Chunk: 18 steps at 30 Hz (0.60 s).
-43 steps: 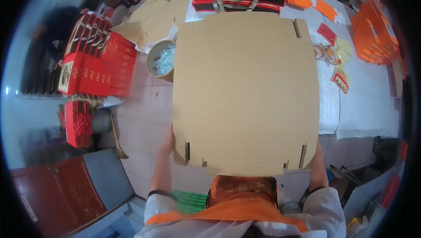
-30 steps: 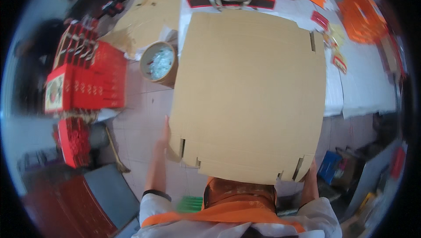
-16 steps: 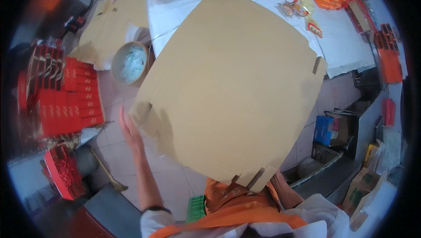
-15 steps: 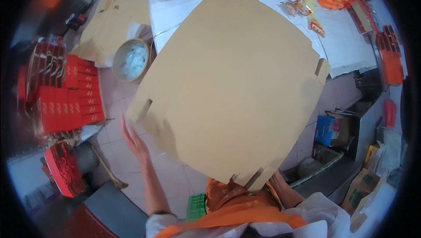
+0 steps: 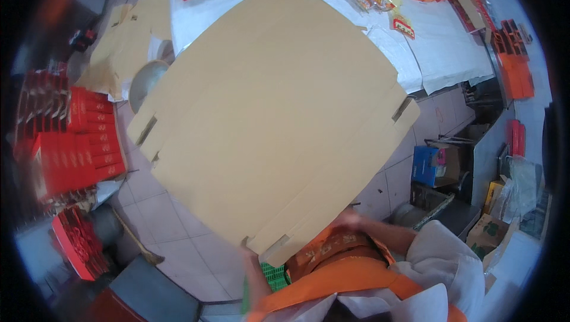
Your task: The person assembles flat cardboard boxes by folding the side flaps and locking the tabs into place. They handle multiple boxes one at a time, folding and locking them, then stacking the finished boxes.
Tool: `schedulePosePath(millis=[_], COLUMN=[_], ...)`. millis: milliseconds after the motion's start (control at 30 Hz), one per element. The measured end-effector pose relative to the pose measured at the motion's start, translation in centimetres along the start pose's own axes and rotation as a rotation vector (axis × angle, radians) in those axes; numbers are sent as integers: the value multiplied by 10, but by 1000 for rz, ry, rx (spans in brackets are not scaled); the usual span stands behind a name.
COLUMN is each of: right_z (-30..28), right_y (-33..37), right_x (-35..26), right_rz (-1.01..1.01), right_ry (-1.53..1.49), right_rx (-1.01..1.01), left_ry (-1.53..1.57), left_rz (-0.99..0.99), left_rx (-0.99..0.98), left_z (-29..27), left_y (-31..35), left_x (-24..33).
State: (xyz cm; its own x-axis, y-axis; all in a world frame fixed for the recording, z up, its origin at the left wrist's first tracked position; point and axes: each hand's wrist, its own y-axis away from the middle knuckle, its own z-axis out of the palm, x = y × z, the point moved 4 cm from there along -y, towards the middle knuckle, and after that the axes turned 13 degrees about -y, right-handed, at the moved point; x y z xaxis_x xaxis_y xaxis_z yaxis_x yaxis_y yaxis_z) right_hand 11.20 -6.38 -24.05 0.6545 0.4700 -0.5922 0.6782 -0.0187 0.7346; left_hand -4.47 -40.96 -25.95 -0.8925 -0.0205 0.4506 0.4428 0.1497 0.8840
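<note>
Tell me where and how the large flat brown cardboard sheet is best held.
The cardboard sheet seems best gripped by its two near edges, left hand from the left, right hand from the right: it is broad, with one corner nearest.

The cardboard sheet [image 5: 273, 114] blocks the middle, leaving room beside the blue box [image 5: 424, 166].

The left hand [image 5: 249, 253] grips a cardboard sheet [image 5: 273, 120] (turned cornerwise) at six o'clock, the right hand [image 5: 350, 220] blurred at five.
</note>
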Motion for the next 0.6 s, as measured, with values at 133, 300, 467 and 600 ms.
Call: schedulePosePath(millis=[133, 300, 467, 600], right_z=[-217, -417, -449, -432], right_y=[28, 6, -61, -71], right_x=[148, 157, 96, 106], right_rz=[-91, 14, 369, 379], right_ry=[-1695, -941, -672, -662], right_rx=[520, 564, 192, 303], left_ry=[-15, -26, -72, -80], left_rz=[5, 41, 114, 144], left_rx=[4, 19, 15, 12], left_z=[3, 5, 17, 24], left_y=[6, 21, 15, 16], left_x=[6, 42, 103, 137])
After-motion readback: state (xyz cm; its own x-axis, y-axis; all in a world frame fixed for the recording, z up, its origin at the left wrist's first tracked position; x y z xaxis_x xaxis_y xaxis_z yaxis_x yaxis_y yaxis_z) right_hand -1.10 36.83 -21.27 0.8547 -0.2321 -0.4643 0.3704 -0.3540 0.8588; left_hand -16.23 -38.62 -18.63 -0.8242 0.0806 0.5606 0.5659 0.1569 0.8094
